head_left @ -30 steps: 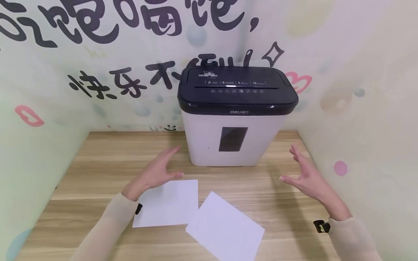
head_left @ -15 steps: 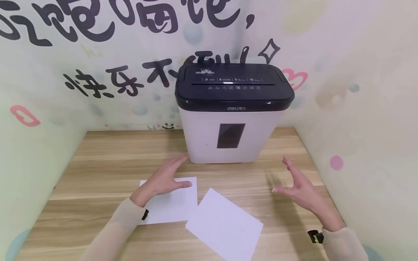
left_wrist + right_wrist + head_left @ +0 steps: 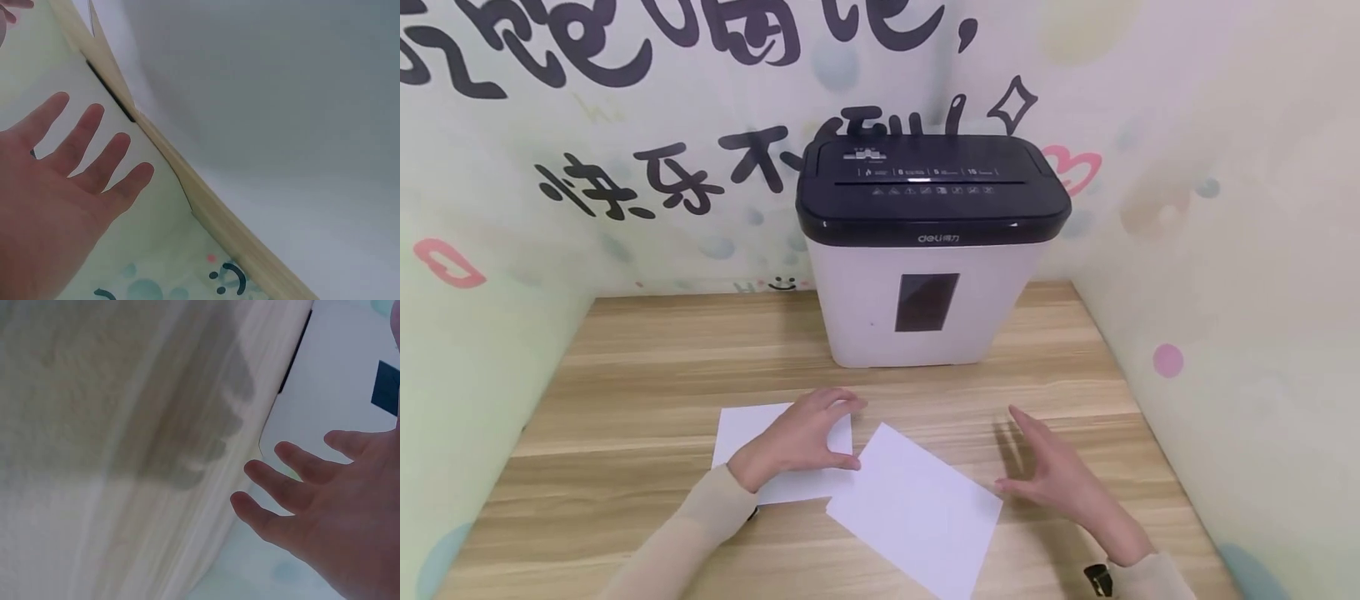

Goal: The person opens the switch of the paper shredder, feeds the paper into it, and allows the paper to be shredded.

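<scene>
Two groups of white paper lie on the wooden table. In the head view my left hand (image 3: 808, 433) is over the left paper (image 3: 748, 425), its thumb tip by the upper left edge of the right paper (image 3: 917, 508). That right paper lies at a slant and shows a doubled lower left edge, like stacked sheets. My right hand (image 3: 1060, 483) is just off its right corner, thumb tip close to it. Both hands have spread, relaxed fingers with nothing in them. The left wrist view shows the left fingers (image 3: 106, 153) apart; in the right wrist view the right fingers (image 3: 281, 484) are spread over the table.
A white paper shredder (image 3: 865, 300) with a black top and feed slot stands at the back of the wooden table (image 3: 662, 350). Patterned walls (image 3: 1240, 208) with lettering and hearts close in the back and both sides.
Both hands have come down and inward, the left one rightward and the right one leftward, toward the slanted paper. The view has shifted slightly. The papers and shredder stay where they were.
</scene>
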Demonstrator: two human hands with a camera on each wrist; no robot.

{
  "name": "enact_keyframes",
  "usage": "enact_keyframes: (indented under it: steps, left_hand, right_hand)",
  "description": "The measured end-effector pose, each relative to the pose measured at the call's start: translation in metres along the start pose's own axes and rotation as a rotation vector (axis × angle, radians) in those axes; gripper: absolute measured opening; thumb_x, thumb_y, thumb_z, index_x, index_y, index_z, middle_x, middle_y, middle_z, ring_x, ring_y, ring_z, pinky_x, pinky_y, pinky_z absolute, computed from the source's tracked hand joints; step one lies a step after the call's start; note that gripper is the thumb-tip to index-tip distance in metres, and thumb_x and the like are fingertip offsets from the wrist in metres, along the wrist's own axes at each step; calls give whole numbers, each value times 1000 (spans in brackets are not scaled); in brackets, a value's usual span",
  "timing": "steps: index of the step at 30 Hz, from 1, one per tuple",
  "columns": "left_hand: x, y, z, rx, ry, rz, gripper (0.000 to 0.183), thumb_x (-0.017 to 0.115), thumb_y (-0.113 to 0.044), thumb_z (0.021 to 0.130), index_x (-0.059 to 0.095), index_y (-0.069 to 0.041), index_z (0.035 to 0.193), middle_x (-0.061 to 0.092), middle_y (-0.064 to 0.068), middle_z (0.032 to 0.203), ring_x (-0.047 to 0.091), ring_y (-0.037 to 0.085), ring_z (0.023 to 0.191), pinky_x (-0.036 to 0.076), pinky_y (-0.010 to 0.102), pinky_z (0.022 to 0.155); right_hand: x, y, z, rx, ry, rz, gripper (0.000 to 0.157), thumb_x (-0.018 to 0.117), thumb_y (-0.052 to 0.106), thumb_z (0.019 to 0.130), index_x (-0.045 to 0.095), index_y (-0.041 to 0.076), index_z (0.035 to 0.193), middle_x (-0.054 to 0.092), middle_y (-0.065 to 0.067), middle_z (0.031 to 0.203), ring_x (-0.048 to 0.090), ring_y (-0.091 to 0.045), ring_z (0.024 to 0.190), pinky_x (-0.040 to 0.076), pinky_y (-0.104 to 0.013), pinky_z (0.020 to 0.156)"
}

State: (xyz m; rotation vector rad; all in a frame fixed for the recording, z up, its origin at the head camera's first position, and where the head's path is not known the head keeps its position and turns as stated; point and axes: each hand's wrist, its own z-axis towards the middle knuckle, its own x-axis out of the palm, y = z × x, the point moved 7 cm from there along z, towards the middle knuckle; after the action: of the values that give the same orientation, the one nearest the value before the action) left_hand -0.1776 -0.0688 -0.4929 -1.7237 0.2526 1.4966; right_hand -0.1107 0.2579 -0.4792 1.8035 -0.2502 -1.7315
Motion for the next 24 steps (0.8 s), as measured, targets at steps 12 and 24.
enact_keyframes:
  steps: [12, 24]
  left_hand:
    - [25, -16, 6, 62, 64, 64, 92, 78, -64, 74, 50, -13, 146, 45, 12, 149, 34, 37, 142, 24, 50, 117]
    - [34, -19, 8, 70, 71, 159, 82, 81, -56, 75, 56, -13, 141, 40, 13, 152, 32, 40, 142, 25, 55, 115]
  right_hand:
    - [36, 14, -23, -8, 59, -182, 108, 81, 67, 63, 47, 8, 147, 45, -24, 147, 42, -51, 131, 35, -70, 100]
    - [48, 16, -36, 8, 58, -330, 92, 82, 61, 64, 57, 18, 141, 38, -23, 152, 39, -51, 134, 35, -68, 101]
